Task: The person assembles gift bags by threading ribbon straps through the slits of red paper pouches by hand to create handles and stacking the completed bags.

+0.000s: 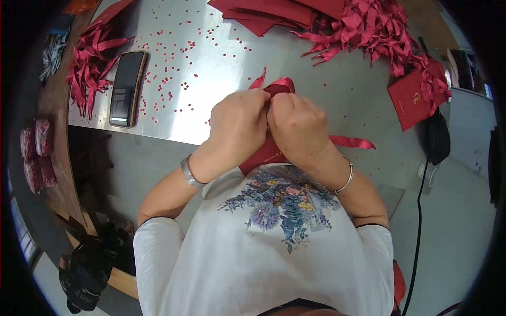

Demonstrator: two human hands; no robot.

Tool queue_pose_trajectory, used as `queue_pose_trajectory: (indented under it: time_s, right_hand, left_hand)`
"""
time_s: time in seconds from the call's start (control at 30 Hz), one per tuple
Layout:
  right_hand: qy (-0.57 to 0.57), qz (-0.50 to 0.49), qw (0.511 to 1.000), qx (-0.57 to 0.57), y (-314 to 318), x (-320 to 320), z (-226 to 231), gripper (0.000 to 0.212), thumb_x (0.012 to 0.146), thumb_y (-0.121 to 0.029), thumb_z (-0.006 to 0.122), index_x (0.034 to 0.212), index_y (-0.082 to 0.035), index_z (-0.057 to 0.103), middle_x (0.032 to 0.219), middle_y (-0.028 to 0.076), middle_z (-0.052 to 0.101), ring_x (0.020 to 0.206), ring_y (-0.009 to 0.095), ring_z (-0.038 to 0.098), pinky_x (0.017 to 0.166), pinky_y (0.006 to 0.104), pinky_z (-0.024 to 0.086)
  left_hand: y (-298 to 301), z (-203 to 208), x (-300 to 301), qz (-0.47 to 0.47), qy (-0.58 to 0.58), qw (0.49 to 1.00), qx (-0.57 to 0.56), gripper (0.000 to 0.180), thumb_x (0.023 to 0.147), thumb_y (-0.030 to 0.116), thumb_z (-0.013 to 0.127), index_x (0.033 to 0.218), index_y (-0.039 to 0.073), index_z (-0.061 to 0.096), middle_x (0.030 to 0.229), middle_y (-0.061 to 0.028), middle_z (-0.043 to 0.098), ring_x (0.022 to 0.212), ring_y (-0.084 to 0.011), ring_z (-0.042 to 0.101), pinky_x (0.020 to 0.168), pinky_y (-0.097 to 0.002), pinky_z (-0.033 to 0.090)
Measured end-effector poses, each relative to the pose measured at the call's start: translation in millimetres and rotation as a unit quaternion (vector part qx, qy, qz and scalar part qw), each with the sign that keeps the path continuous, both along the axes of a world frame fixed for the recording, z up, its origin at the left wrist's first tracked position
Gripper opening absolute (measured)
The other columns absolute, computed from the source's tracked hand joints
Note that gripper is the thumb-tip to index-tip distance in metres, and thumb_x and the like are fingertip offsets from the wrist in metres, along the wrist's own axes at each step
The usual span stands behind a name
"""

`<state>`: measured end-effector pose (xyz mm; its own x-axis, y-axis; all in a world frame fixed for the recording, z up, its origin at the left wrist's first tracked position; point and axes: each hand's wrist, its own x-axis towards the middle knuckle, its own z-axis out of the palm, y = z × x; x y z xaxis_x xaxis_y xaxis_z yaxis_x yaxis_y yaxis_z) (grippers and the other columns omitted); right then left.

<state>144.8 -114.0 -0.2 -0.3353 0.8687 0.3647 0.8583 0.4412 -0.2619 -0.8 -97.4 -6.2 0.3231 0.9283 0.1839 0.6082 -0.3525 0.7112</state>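
Observation:
My left hand (239, 117) and my right hand (296, 122) meet over the table's near edge, both with fingers closed in a pinch. Between them they grip a red satin ribbon (285, 82), which loops above the knuckles. One loose ribbon end sticks up by my left fingers, and another stretches out on the table past my right wrist. Under the hands a flat red paper piece (264, 154) with small pale print rests against my shirt; most of it is hidden. My fingertips are turned in and cannot be seen.
A metal-topped table (337, 100) carries scattered red paper dots. A phone (128, 88) and a ribbon bunch (89, 66) lie left. At the back are stacked red paper pieces (284, 11) and a large ribbon heap (371, 31). A gold-marked red piece (410, 100) lies right; a black cable (419, 210) hangs there.

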Motion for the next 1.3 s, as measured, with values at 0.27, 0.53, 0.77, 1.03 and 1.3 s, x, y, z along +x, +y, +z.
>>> queue_pose_trajectory:
  time_s: [0.27, 0.53, 0.77, 1.03, 1.3]
  right_hand:
    - [0.163, -0.044, 0.976, -0.138, 5.0, 3.7, 4.0, 0.01, 0.084, -0.011, 0.061, 0.086, -0.003, 0.055, 0.077, 0.014, 0.065, 0.069, 0.034, 0.064, 0.062, 0.0445, 0.051]
    - [0.226, -0.011, 0.948, -0.223, 7.8, 11.8, 9.4, 0.026, 0.082, -0.015, 0.069, 0.1, -0.004, 0.053, 0.081, 0.014, 0.066, 0.072, 0.035, 0.065, 0.064, 0.0438, 0.05]
    - [0.131, -0.08, 0.97, -0.189, 28.6, 41.4, 21.1, 0.044, 0.082, -0.029, 0.07, 0.116, -0.004, 0.057, 0.096, 0.016, 0.068, 0.087, 0.034, 0.066, 0.075, 0.042, 0.051]
    - [0.285, -0.022, 0.924, -0.256, 1.6, 30.8, 11.4, 0.03, 0.086, -0.014, 0.065, 0.113, -0.004, 0.06, 0.095, 0.016, 0.068, 0.085, 0.029, 0.067, 0.076, 0.0364, 0.052]
    - [0.331, -0.049, 0.894, -0.298, 2.3, 42.1, 4.8, 0.024, 0.086, -0.003, 0.063, 0.109, -0.003, 0.059, 0.087, 0.016, 0.068, 0.078, 0.024, 0.068, 0.072, 0.0328, 0.052]
  left_hand:
    - [15.8, 4.4, -19.1, -0.022, -0.174, 0.952, -0.251, 0.018, 0.089, 0.01, 0.059, 0.1, -0.002, 0.068, 0.088, -0.0167, 0.07, 0.083, -0.0205, 0.069, 0.074, -0.0297, 0.052]
    - [50.0, -4.4, -31.4, -0.162, -0.135, 0.9, -0.382, 0.011, 0.09, 0.004, 0.061, 0.097, -0.002, 0.068, 0.084, -0.0039, 0.07, 0.075, -0.009, 0.061, 0.07, -0.0241, 0.05]
    - [40.2, 2.4, -26.7, -0.173, -0.071, 0.963, -0.194, 0.009, 0.082, 0.004, 0.061, 0.087, -0.001, 0.066, 0.078, -0.0177, 0.067, 0.072, -0.0301, 0.066, 0.069, -0.0353, 0.052]
    - [32.1, 3.6, -26.7, -0.164, -0.076, 0.975, -0.132, 0.005, 0.08, 0.002, 0.061, 0.083, 0.0, 0.064, 0.077, -0.0172, 0.066, 0.073, -0.0351, 0.065, 0.066, -0.0395, 0.052]
    - [75.8, 5.9, -54.6, 0.028, -0.017, 0.999, -0.033, 0.011, 0.084, 0.005, 0.061, 0.091, 0.002, 0.068, 0.082, -0.0182, 0.067, 0.076, -0.0345, 0.065, 0.069, -0.0394, 0.052]
